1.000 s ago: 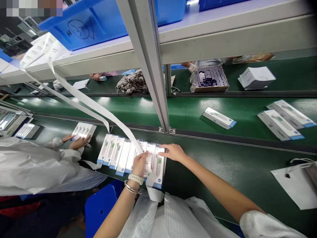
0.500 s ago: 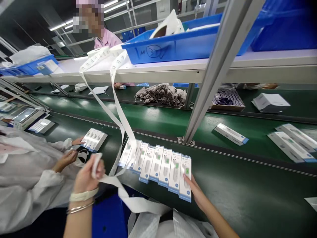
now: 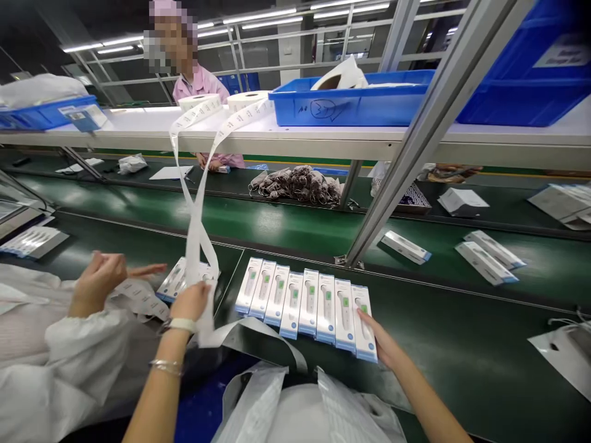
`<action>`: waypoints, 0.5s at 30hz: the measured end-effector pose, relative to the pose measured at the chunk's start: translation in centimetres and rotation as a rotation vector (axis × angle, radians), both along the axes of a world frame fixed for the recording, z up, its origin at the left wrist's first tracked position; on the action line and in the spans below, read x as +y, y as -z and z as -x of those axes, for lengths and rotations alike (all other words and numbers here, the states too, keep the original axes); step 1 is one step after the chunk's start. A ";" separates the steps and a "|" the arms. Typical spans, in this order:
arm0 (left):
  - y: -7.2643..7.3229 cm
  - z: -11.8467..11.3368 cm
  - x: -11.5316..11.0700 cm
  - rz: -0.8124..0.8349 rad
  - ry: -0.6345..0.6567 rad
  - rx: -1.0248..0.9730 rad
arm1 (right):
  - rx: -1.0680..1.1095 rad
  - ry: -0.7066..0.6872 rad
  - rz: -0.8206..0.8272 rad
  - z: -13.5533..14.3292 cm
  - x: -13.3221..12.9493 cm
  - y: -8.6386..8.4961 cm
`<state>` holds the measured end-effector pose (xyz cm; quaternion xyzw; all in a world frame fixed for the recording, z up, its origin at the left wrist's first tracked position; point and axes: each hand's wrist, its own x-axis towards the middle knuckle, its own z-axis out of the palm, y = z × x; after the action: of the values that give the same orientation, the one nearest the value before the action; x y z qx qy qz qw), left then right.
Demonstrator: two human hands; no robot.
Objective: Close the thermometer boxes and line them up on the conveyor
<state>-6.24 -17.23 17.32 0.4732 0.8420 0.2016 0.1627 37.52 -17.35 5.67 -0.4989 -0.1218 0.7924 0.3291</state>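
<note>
Several white and blue boxes [image 3: 308, 303] lie side by side in a row on the dark green work surface [image 3: 438, 344]. My right hand [image 3: 379, 337] is at the right end of the row, its fingers apart and touching the last box. My left hand [image 3: 191, 303], left of the row, is closed on the white label strip [image 3: 196, 234]. Two lengths of strip hang down from label rolls [image 3: 247, 99] on the shelf, and a loop of strip curls below the boxes toward my lap.
A co-worker's hands [image 3: 104, 277] are close on my left, beside more boxes [image 3: 173, 280]. A slanted metal post [image 3: 401, 147] rises behind the row to the shelf [image 3: 323, 143]. A blue bin [image 3: 351, 107] sits on the shelf. Loose boxes [image 3: 406, 247] lie on the belt.
My left hand has moved right and slightly down along the strip. The loop of strip near my lap has shifted. The view has turned, and the co-worker's hands have come off the boxes.
</note>
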 end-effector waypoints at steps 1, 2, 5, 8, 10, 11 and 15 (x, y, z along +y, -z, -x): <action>1.7 -0.5 0.9 0.006 0.032 -0.066 | -0.008 0.011 0.010 0.0 0.0 0.2; 3.1 -1.1 1.7 -0.009 0.061 -0.128 | -0.014 0.029 0.017 0.0 0.0 0.3; 5.9 -3.0 3.7 -0.051 0.116 -0.344 | 0.001 0.090 0.009 0.0 0.3 0.5; 6.6 -4.6 4.6 0.004 0.147 -0.567 | 0.025 0.088 0.032 0.1 0.7 0.4; 6.7 -5.0 4.7 0.086 0.195 -0.826 | 0.042 0.066 0.074 0.1 1.0 0.5; 6.9 -4.9 4.6 0.137 0.220 -0.993 | 0.054 0.061 0.095 0.0 1.1 0.5; 7.8 -3.4 5.8 0.246 0.168 -1.288 | 0.074 0.022 0.153 0.0 1.6 0.6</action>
<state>-2.82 -11.45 9.52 0.3000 0.5535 0.3332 0.7019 37.48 -15.74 5.11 -0.4941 -0.0431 0.8138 0.3029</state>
